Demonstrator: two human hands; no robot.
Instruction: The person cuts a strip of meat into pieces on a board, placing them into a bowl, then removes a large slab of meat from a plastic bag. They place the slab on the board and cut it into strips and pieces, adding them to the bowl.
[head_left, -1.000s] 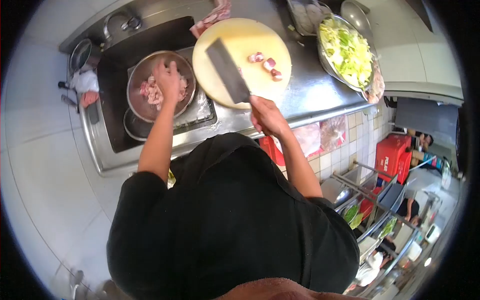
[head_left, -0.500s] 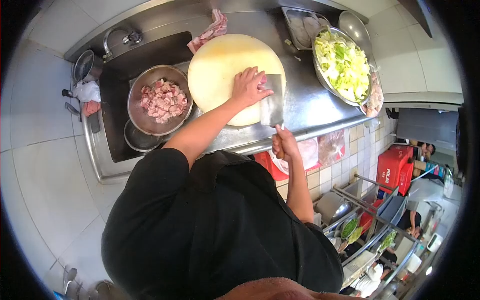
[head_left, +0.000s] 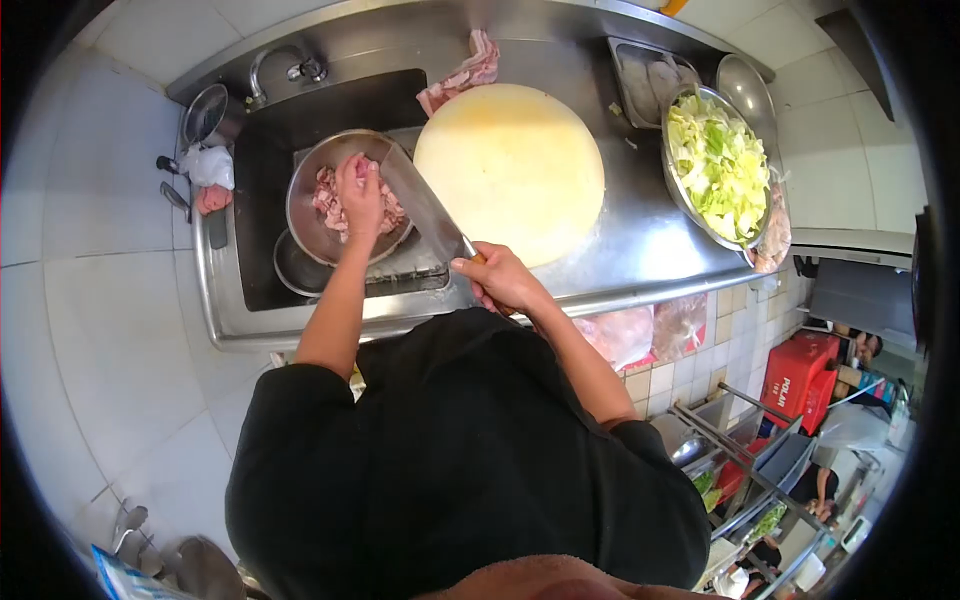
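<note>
My left hand is over the steel bowl in the sink, its fingers closed around a piece of pink meat. Chopped meat lies in the bowl beneath it. My right hand grips the handle of a cleaver, whose broad blade reaches up and left between the bowl and the round cutting board. Behind the board's upper left edge lies a strip of raw meat.
A bowl of cut cabbage stands at the right, beside a metal tray and a steel lid or bowl. The faucet rises behind the sink. A strainer sits at the sink's left corner.
My left hand has moved from the board to the bowl at the left. The cleaver in my right hand has swung left, off the board. The view has shifted slightly.
</note>
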